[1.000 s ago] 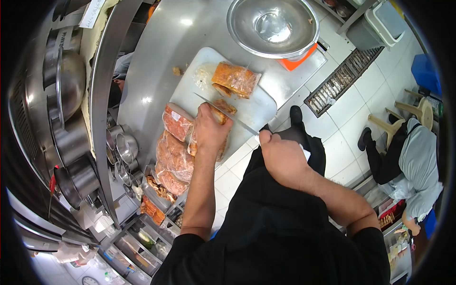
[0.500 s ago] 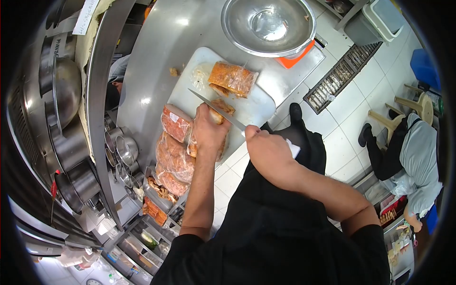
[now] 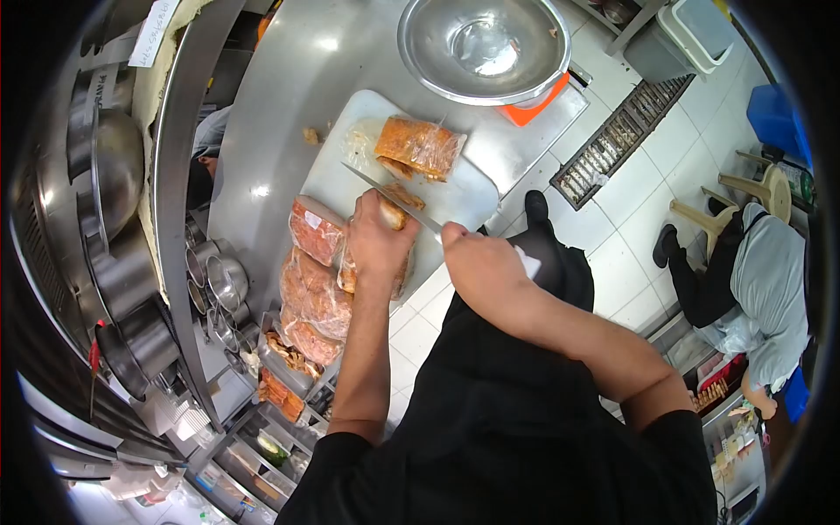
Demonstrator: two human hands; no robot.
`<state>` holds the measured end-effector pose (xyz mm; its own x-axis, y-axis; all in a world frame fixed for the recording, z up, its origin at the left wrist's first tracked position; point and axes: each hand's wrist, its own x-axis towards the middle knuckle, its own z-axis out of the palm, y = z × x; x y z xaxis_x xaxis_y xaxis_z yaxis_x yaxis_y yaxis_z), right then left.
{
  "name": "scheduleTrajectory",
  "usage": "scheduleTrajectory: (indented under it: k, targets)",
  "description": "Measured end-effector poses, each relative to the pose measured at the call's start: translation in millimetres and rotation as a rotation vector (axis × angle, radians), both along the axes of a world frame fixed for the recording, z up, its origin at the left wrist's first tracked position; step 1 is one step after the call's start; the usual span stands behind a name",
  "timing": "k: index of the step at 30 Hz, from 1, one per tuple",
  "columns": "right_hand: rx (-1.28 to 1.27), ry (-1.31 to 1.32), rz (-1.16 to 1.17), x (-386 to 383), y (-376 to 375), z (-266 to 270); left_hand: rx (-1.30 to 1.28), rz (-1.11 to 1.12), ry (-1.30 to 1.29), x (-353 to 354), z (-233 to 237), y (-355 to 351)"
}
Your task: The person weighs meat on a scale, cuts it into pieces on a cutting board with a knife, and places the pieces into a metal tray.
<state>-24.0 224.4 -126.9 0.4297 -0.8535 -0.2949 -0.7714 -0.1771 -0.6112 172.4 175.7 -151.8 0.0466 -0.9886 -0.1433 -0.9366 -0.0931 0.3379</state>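
Note:
My right hand (image 3: 483, 269) is closed around a knife's handle. The long knife blade (image 3: 383, 192) points to the upper left and lies across a piece of browned roast meat (image 3: 393, 215). Pressing that piece onto the white cutting board (image 3: 479, 185) is my left hand (image 3: 378, 241), fingers bent over it close to the blade. A smaller cut of meat (image 3: 406, 194) shows on the blade's far side. Farther up the board sits a bigger browned meat block (image 3: 420, 147), partly in clear film. Film-wrapped meat packs (image 3: 313, 284) lie to the left of my left hand.
A large steel bowl (image 3: 486, 52) stands at the counter's right end, over an orange object (image 3: 535, 103). Pots and pans (image 3: 226, 280) line the left below a shelf. Trays with meat (image 3: 293, 354) sit at lower left. A person (image 3: 759, 289) is at the far right.
The view has shifted slightly to the left. My right hand and the knife have moved a little against the meat, while my left hand keeps its hold.

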Motion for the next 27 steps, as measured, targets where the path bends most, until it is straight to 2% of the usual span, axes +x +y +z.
scheduleTrajectory:
  k: [2, 11, 17, 20, 23, 27]
  targets:
    - [-0.049, 0.018, 0.011, 11, -8, -14, 0.014, 0.016, -0.021, -1, 2, 0]
    - [0.189, 0.053, 0.049, -23, 5, 25, 0.032, 0.022, -0.002, 3, -4, 1]
    - [0.073, 0.047, 0.023, 9, -10, -21, 0.069, 0.035, -0.024, 3, -4, -2]
    - [0.066, 0.064, 0.035, 11, -9, -24, 0.095, 0.051, -0.046, 4, -4, -3]
    - [0.201, 0.026, -0.020, -13, 4, -18, 0.101, 0.054, -0.053, 5, -7, -2]
    - [0.004, 0.029, -0.048, -10, 14, -53, 0.069, 0.012, -0.091, 5, -5, -3]
